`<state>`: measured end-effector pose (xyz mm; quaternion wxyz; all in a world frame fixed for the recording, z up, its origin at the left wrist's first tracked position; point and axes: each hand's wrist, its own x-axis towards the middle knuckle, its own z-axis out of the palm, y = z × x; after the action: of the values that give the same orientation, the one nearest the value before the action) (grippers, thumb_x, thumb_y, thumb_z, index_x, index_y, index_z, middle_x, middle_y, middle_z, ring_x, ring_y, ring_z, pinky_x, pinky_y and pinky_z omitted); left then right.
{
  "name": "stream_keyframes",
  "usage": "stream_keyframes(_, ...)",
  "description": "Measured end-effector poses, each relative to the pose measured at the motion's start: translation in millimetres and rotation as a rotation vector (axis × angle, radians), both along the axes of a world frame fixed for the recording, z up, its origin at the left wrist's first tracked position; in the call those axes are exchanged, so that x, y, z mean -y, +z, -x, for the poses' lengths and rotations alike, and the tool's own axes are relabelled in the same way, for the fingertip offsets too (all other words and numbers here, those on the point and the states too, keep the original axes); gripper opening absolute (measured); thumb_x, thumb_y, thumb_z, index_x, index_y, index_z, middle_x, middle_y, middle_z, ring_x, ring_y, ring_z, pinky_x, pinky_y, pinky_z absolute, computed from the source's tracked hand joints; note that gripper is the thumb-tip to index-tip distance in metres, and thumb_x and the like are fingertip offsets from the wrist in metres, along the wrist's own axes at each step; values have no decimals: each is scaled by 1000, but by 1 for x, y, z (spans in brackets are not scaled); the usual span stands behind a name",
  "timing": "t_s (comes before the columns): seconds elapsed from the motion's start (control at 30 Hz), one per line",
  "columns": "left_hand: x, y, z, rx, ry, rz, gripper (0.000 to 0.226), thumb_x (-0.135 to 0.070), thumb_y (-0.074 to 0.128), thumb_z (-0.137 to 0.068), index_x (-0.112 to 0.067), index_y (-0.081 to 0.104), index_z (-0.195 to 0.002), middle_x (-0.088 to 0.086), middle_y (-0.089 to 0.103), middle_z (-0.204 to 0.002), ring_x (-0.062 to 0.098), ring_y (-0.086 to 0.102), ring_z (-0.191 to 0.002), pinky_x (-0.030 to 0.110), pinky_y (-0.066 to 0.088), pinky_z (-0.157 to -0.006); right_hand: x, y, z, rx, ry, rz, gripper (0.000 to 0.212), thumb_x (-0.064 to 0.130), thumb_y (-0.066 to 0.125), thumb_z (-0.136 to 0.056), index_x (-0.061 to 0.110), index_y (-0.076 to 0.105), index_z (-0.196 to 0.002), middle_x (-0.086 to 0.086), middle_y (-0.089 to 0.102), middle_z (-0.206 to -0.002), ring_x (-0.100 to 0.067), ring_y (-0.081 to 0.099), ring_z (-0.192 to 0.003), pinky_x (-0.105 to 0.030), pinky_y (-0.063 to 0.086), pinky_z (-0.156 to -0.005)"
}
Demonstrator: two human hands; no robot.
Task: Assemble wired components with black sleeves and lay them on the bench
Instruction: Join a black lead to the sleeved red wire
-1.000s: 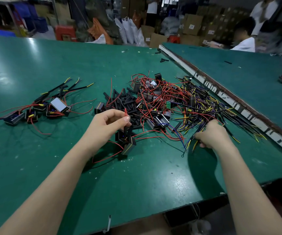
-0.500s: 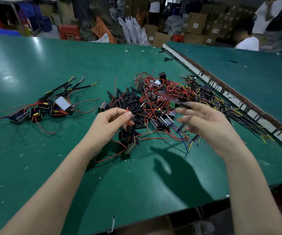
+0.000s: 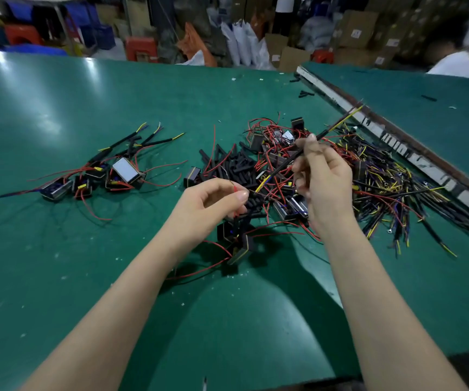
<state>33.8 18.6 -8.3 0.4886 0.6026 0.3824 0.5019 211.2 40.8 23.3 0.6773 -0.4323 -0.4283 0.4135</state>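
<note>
Above the green counter [image 3: 58, 263], the right hand [image 3: 322, 182] pinches a black-sleeved wire [image 3: 306, 149] (yellow tips), tilted far-right; the left hand [image 3: 208, 206] pinches a red wire [image 3: 236, 190] of a dangling component [image 3: 239, 241].

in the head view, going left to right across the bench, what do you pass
finished sleeved components → left hand pinching a red wire → right hand holding a sleeved lead → pile of black and yellow leads

Glossy dark-green tabletop [image 3: 58, 277]. Matte black sleeve tubes [image 3: 236, 165] in a heap. Tangled red-wired black block components [image 3: 278, 153]. Bundle of black, yellow-tipped leads with some blue strands [image 3: 391, 187]. Finished black units with red wires and yellow tags [image 3: 98, 176], one with a white face.
</note>
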Motion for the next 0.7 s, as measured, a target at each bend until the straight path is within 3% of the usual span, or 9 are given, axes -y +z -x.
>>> stream_keyframes(0.23, -1, -3, -1, -51, -13, -27, 9, -8, 65, -86, -17, 66, -84, -13, 68, -65, -5, 60, -62, 7, 44, -62, 3, -11, 7, -62, 100, 7, 23, 23, 56, -96, 22, 65, -74, 12, 65, -74, -7, 47, -51, -16, 30, -40)
stream_keyframes(0.4, -3, -8, -1, -168, 7, -43, 8, -20, 71, -82, -28, 68, -81, -4, 64, -70, 9, 55, -67, 20, 44, -65, 3, -14, 11, -44, 76, 0, 15, 22, 59, -93, 12, 61, -83, 4, 57, -70, -6, 48, -49, -17, 34, -41)
stream_keyframes(0.7, -7, -12, -1, -313, 74, -65, 16, -24, 62, -90, -27, 63, -74, -21, 52, -49, -3, 39, -44, 9, 30, -46, 6, -15, 17, -85, 135, -2, 11, 18, 57, -93, 9, 62, -89, 6, 59, -67, -5, 52, -52, -16, 40, -45)
